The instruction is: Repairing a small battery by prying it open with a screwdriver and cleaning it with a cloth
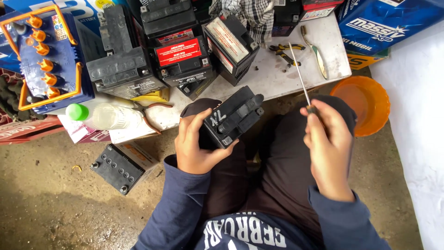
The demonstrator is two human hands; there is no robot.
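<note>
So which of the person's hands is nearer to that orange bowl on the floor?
Right. The right hand, holding a screwdriver, is just beside the orange bowl; the left hand grips a small black battery farther away.

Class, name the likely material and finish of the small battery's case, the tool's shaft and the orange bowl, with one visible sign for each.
Small black battery in the left hand: probably moulded plastic, matt, with ribbed edges.
Screwdriver shaft held by the right hand: metal, thin and pale with a sheen.
Orange bowl: seemingly translucent plastic, glossy, with a scalloped rim.
</note>
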